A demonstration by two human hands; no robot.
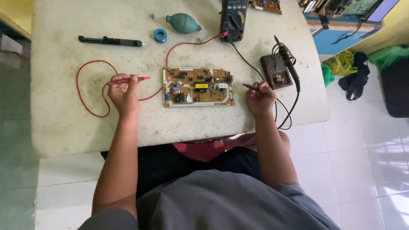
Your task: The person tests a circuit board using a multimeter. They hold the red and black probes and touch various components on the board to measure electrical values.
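Note:
A brown circuit board [198, 86] lies flat in the middle of the pale table [72, 123]. My left hand [123, 91] grips a red test probe [135, 79] just left of the board, its tip pointing right and short of the board's edge. My right hand [260, 97] holds a black test probe [249, 86] just right of the board, tip pointing left. A red lead [91, 91] loops on the table and runs with a black lead [245, 59] up to a dark multimeter [234, 19] at the far edge.
A soldering iron [289, 64] rests on its dark stand [275, 72] right of the board. At the back lie a black desoldering pump [110, 41], a blue solder spool [160, 35] and a green rubber blower [183, 23]. Bags and boxes sit on the tiled floor at right.

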